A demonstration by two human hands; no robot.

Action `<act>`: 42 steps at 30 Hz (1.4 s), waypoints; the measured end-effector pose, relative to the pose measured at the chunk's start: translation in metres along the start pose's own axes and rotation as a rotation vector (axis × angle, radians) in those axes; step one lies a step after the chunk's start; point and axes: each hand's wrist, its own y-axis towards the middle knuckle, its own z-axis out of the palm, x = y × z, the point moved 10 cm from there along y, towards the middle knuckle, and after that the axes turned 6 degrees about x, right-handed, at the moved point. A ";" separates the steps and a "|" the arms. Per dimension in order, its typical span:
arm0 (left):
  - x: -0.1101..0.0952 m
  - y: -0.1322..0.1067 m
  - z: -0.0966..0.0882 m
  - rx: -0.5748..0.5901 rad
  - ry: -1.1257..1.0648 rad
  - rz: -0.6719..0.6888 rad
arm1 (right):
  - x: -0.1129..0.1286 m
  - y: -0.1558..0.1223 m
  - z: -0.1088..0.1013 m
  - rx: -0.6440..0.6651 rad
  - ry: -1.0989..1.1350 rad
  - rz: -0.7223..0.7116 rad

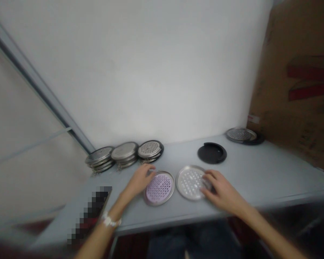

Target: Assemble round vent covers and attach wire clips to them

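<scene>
Two strainers lie under the fingers. Beyond them stand three strainer stacks, one black lid and one lone strainer.

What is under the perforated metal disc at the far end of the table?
A black disc lies under the perforated metal disc; only its right edge shows, the rest is covered.

Left hand at rim of lilac-backed perforated metal disc, right hand resting on silver perforated disc; 3 disc stacks behind, 1 black ring on grey worktop.
</scene>
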 end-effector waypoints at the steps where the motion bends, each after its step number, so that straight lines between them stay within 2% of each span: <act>1: 0.002 -0.003 0.000 -0.014 0.026 -0.033 | 0.003 0.000 -0.002 0.004 0.007 -0.018; 6: 0.014 -0.037 0.004 -0.080 0.077 -0.179 | 0.027 -0.003 -0.001 0.081 0.006 -0.197; 12: 0.003 -0.070 0.015 -0.119 -0.031 -0.152 | 0.044 -0.023 0.003 0.140 -0.088 -0.251; 17: -0.020 -0.074 0.025 -0.129 -0.097 -0.093 | 0.054 -0.061 -0.006 0.160 -0.173 -0.360; 22: -0.042 -0.062 0.038 -0.096 -0.204 -0.027 | 0.044 -0.081 -0.035 0.072 -0.215 -0.379; 24: -0.048 -0.060 0.041 -0.106 -0.235 -0.017 | 0.034 -0.077 -0.054 -0.035 -0.138 -0.304; 25: -0.051 -0.060 0.042 -0.114 -0.241 -0.011 | 0.025 -0.071 -0.066 -0.126 -0.087 -0.213; 28: -0.059 -0.062 0.048 -0.102 -0.242 0.035 | -0.014 -0.057 -0.095 -0.465 0.140 0.167; 29: -0.062 -0.063 0.050 -0.085 -0.237 0.055 | -0.026 -0.050 -0.093 -0.531 0.265 0.259; 30: -0.063 -0.063 0.053 -0.061 -0.231 0.071 | -0.034 -0.039 -0.083 -0.535 0.414 0.309; 32: -0.065 -0.065 0.058 -0.007 -0.222 0.092 | -0.044 -0.011 -0.050 -0.408 0.635 0.375; 33: -0.065 -0.065 0.060 0.018 -0.221 0.100 | -0.047 -0.001 -0.035 -0.356 0.670 0.403; 35: -0.064 -0.066 0.063 0.055 -0.227 0.117 | -0.052 0.018 -0.005 -0.224 0.631 0.422; 37: -0.064 -0.066 0.064 0.065 -0.234 0.131 | -0.058 0.028 0.016 -0.163 0.564 0.418; 39: -0.063 -0.067 0.063 0.053 -0.235 0.135 | -0.065 0.033 0.028 -0.161 0.515 0.410; 42: -0.063 -0.067 0.060 0.022 -0.231 0.135 | -0.071 0.038 0.032 -0.180 0.423 0.392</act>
